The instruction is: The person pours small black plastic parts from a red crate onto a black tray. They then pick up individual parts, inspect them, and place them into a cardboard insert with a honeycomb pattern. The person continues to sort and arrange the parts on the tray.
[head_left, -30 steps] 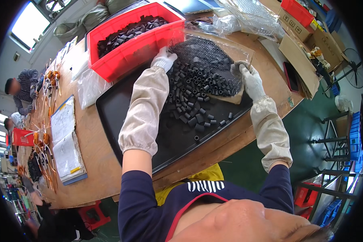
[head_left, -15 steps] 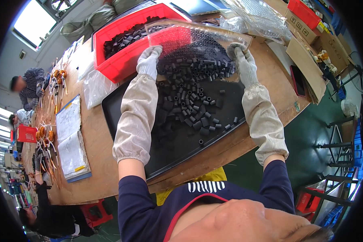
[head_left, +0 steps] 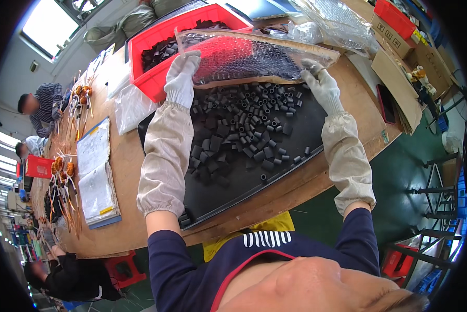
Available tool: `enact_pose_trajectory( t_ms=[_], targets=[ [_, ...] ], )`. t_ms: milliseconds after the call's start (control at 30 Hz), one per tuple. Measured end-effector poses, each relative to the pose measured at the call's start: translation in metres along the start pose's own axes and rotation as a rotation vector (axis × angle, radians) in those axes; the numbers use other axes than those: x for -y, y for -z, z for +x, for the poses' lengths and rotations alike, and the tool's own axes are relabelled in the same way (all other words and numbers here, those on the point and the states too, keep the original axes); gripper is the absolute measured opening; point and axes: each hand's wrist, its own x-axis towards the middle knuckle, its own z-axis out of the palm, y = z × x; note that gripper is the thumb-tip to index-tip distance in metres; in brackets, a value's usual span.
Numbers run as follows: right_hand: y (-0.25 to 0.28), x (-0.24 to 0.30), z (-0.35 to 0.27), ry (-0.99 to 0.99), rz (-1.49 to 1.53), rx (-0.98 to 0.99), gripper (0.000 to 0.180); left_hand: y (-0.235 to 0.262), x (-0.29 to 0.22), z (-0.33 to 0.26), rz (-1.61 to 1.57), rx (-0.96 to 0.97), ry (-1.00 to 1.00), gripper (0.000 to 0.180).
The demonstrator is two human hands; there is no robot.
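Observation:
In gloved fingers, my left hand (head_left: 181, 78) grips the left end of a clear plastic tray (head_left: 283, 58) with a close grid of small holes or pockets. My right hand (head_left: 323, 86), gloved too, is closed on its right end. The clear tray is tilted, its lower edge above a large black tray (head_left: 220, 200). Many short black tubes (head_left: 244, 117) lie loose in the black tray, heaped just below that edge. Dark shapes show through the clear tray; whether tubes sit in its holes I cannot tell.
Behind stands a red bin (head_left: 140, 73) with black pieces inside. An open paper folder (head_left: 96, 171) and clear plastic bags (head_left: 132, 109) lie to the left. At right are a dark phone-like slab (head_left: 384, 104) and cardboard (head_left: 397, 83). Two other people work along the left side.
The tubes that were sliding off the clear tray now lie in the black tray. Both hands have spread slightly apart, and the clear tray's face shows more openly.

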Motion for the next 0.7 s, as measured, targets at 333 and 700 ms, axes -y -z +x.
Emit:
enact_pose_trajectory(
  t_ms=[333, 700],
  targets=[
    [0.015, 0.024, 0.005, -0.119, 0.087, -0.096, 0.027, -0.030, -0.036, -0.013, 0.332, -0.014, 0.043, 0.042],
    [0.146, -0.051, 0.110, -0.409, 0.914, -0.316, 0.016, -0.002, -0.065, -0.046, 0.493, 0.058, 0.257, 0.052]
  ],
)
